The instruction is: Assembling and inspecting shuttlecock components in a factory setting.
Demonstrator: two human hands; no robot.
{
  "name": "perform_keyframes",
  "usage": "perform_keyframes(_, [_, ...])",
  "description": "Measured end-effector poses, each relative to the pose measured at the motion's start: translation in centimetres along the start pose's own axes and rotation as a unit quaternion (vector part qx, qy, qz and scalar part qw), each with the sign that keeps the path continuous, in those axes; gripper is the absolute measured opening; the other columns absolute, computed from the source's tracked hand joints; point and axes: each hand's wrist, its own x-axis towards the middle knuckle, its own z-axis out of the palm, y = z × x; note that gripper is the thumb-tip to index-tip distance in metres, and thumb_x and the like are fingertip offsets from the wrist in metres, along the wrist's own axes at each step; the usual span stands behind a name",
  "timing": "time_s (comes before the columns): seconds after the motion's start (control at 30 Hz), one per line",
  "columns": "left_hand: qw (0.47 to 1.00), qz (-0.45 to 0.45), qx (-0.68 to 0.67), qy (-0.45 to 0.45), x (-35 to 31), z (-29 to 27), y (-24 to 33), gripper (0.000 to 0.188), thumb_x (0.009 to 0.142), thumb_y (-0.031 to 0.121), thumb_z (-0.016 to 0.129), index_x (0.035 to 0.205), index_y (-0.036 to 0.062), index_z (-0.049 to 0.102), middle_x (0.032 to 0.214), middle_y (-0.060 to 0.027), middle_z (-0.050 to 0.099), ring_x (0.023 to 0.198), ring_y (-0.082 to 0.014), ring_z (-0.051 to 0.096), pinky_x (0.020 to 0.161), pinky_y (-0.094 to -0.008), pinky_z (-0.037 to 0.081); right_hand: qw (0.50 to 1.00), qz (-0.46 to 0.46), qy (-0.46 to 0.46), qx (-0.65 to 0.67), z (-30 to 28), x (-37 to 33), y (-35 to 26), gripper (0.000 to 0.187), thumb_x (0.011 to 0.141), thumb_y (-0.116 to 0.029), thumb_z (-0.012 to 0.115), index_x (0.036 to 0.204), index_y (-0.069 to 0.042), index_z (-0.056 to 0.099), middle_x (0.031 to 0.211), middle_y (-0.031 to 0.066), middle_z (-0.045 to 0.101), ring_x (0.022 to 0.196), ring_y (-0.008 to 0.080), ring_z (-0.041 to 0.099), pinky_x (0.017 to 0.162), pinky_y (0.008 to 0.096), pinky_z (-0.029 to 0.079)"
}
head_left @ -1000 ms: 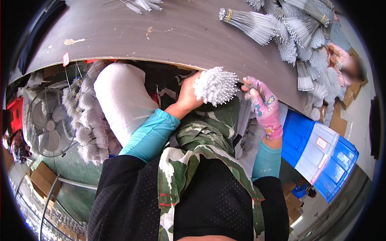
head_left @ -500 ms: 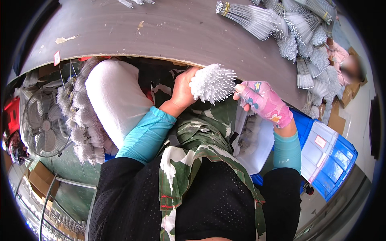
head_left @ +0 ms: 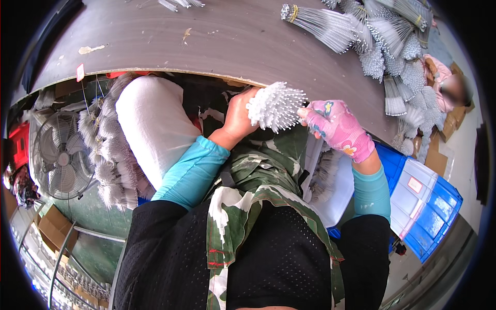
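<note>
A thick bundle of thin tube brushes [head_left: 275,107] with white bristle tips is gripped in my bare left hand [head_left: 241,114], just off the table's front edge. The tips fan out toward the right. My right hand [head_left: 333,124] wears a pink flowered glove with bare fingertips. Its thumb and finger are pinched together at the right rim of the bundle, close to the outermost tips. Whatever lies in the pinch is too small to make out. The lower ends of the held brushes are hidden behind my left hand.
Tied bundles of wire brushes [head_left: 330,28] lie piled on the brown table [head_left: 222,44] at the far right. Blue and white bins [head_left: 421,201] stand at my right. More brushes [head_left: 111,150] hang at left beside a fan [head_left: 62,157]. A person in pink [head_left: 439,77] sits beyond the pile.
The whole view has shifted slightly. My right fingertips are a little nearer the bundle's tips. My left hand keeps its hold on the brushes.
</note>
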Motion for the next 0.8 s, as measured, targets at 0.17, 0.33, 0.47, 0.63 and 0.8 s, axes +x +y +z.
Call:
perform_keyframes(0.17, [0.999, 0.019, -0.017, -0.021, 0.1, -0.2, 1.0, 0.044, 0.077, -0.003, 0.065, 0.12, -0.0023, 0.056, 0.114, -0.0103, 0.064, 0.103, -0.0161, 0.062, 0.089, -0.0282, 0.048, 0.981, 0.071, -0.012, 0.18, -0.5, -0.7, 0.1, 0.034, 0.091, -0.032, 0.056, 0.08, -0.001, 0.064, 0.067, 0.0004, 0.06, 0.056, 0.0078, 0.053, 0.054, 0.0233, 0.043])
perform_keyframes(0.33, [0.993, 0.097, 0.05, 0.037, 0.4, 0.2, 0.4, 0.036, 0.074, 0.009, 0.067, 0.11, 0.0077, 0.062, 0.097, -0.0114, 0.067, 0.087, -0.0281, 0.065, 0.076, -0.0328, 0.052, 0.969, 0.069, 0.014, 0.238, -0.7, -1.8, 1.1, 0.038, 0.094, -0.039, 0.05, 0.088, -0.004, 0.065, 0.065, -0.0012, 0.056, 0.053, 0.002, 0.046, 0.047, 0.0167, 0.032])
perform_keyframes(0.47, [0.987, 0.121, 0.1, 0.033, 0.5, 0.4, 0.4, 0.035, 0.075, 0.012, 0.068, 0.11, 0.0082, 0.062, 0.097, -0.0116, 0.067, 0.086, -0.0279, 0.065, 0.076, -0.0321, 0.052, 0.969, 0.068, 0.034, 0.236, -0.1, -2.5, 2.0, 0.037, 0.095, -0.038, 0.05, 0.09, -0.005, 0.065, 0.064, -0.0014, 0.055, 0.054, 0.002, 0.047, 0.047, 0.0167, 0.033])
perform_keyframes(0.63, [0.99, 0.103, 0.094, 0.029, 0.5, 0.5, -0.4, 0.032, 0.074, 0.015, 0.069, 0.105, 0.0076, 0.064, 0.094, -0.0116, 0.067, 0.085, -0.0284, 0.065, 0.073, -0.0331, 0.052, 0.968, 0.054, 0.03, 0.244, 0.8, -2.6, 2.9, 0.035, 0.096, -0.037, 0.05, 0.092, -0.005, 0.064, 0.064, -0.0014, 0.055, 0.055, 0.0017, 0.046, 0.048, 0.0166, 0.033])
perform_keyframes(0.8, [0.99, 0.097, 0.1, 0.023, 0.6, 0.4, -0.4, 0.029, 0.074, 0.015, 0.069, 0.101, 0.0067, 0.065, 0.091, -0.0123, 0.067, 0.083, -0.0292, 0.066, 0.071, -0.0338, 0.052, 0.963, 0.034, 0.031, 0.267, 1.2, -2.7, 3.6, 0.028, 0.095, -0.031, 0.053, 0.096, -0.005, 0.064, 0.073, -0.0011, 0.059, 0.059, 0.0022, 0.049, 0.051, 0.0165, 0.035])
